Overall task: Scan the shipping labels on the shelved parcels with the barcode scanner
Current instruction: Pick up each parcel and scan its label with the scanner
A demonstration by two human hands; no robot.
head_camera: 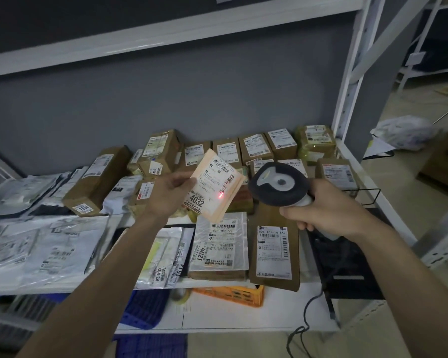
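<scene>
My left hand (pixel 166 193) grips a small flat parcel (pixel 215 184) by its left edge and holds it tilted above the shelf. Its white shipping label faces me, marked 4032, with a red scanner dot near the label's lower right barcode. My right hand (pixel 323 210) is curled round the grip of the barcode scanner (pixel 278 186), whose dark round head points at the parcel from the right. The scanner's cable (pixel 305 313) hangs down below the shelf.
Many labelled cardboard boxes (pixel 255 148) line the back of the white shelf (pixel 373 177). Grey poly mailers (pixel 49 244) lie at the left, two flat parcels (pixel 273 251) in front. An orange crate (pixel 233 295) and blue crate (pixel 145 308) sit below. A white upright post (pixel 347 81) stands at the right.
</scene>
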